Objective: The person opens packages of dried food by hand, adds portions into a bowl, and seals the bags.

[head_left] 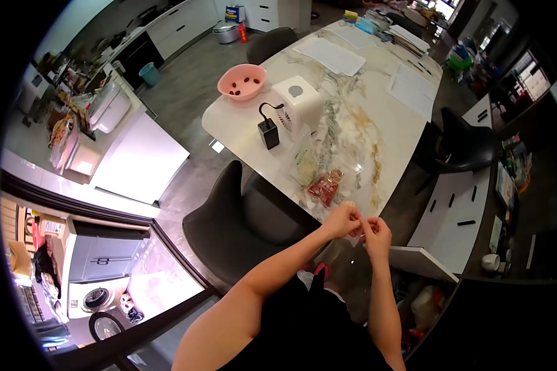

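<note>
My left hand point(343, 221) and my right hand point(377, 238) meet at the near edge of the marble table point(368, 133). Fingertips of both are pinched together on a thin clear plastic bag point(361, 199), whose outline is faint. Just beyond my left hand lies a red packet point(325, 188), its contents too small to make out. Touching it is a clear bag with pale greenish contents point(305, 167). Farther back stand a black block with a cable point(268, 133) and a white cube-shaped device with a grille point(302, 102). A pink bowl point(241, 82) holds several dark red dates.
A dark chair point(226, 216) is against the table's left side. An open drawer or door point(424, 262) juts out at my right. Papers point(332, 55) lie on the far half of the table. Another black chair point(467, 145) stands to the right.
</note>
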Action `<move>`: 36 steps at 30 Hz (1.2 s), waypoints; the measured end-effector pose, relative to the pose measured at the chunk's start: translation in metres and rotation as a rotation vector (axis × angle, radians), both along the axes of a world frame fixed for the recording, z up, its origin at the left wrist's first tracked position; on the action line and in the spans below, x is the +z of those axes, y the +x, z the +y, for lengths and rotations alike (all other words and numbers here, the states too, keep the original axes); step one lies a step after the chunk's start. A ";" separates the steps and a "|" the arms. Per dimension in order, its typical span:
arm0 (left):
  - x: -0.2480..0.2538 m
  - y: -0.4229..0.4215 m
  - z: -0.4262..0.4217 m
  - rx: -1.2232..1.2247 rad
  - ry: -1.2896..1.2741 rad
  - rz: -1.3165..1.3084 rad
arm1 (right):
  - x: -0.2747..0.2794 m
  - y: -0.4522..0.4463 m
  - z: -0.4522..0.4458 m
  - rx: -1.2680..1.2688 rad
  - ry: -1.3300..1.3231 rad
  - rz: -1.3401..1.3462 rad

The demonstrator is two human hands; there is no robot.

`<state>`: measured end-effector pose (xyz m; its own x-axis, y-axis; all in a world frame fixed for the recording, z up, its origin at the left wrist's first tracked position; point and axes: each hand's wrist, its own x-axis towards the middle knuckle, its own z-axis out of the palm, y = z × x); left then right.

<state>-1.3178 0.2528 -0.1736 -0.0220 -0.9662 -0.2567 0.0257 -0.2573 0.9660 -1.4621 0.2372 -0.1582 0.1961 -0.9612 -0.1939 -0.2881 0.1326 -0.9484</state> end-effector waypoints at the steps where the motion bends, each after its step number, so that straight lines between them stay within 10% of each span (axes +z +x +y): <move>1: 0.001 -0.001 0.001 -0.025 0.010 0.052 | 0.000 -0.001 0.000 0.013 0.011 0.013; 13: -0.013 0.000 0.015 -0.028 0.112 0.295 | -0.007 -0.015 -0.010 0.220 0.063 0.008; 24: 0.002 -0.009 0.018 0.191 -0.119 -0.242 | -0.003 -0.027 -0.019 0.133 -0.481 0.567; 29: -0.009 -0.006 0.027 0.036 -0.066 0.028 | 0.012 -0.031 -0.019 0.208 0.281 -0.158; 36: -0.002 -0.020 0.031 -0.002 -0.068 0.037 | -0.003 -0.027 -0.018 0.400 0.183 -0.044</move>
